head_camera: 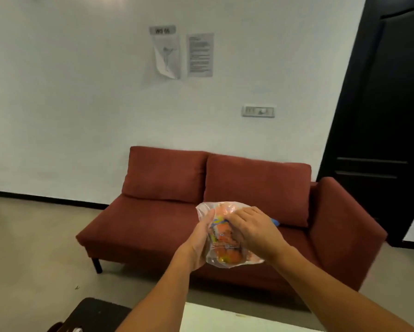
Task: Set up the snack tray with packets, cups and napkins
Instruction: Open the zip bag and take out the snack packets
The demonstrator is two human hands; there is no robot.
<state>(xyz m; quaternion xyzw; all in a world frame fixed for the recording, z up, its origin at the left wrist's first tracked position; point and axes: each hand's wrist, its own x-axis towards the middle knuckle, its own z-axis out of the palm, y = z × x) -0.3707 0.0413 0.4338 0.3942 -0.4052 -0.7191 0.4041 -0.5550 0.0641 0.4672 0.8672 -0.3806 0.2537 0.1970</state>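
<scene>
A clear plastic bag with orange and yellow snack packets inside is held up in front of me, above the sofa seat. My left hand grips its left side from below. My right hand lies over its right side with fingers pressed on the plastic. A small blue bit sticks out behind my right hand; I cannot tell what it is. No tray, cups or napkins are in sight.
A red two-seat sofa stands against the white wall. A white tabletop shows at the bottom edge, with a dark object to its left. A black door is at the right.
</scene>
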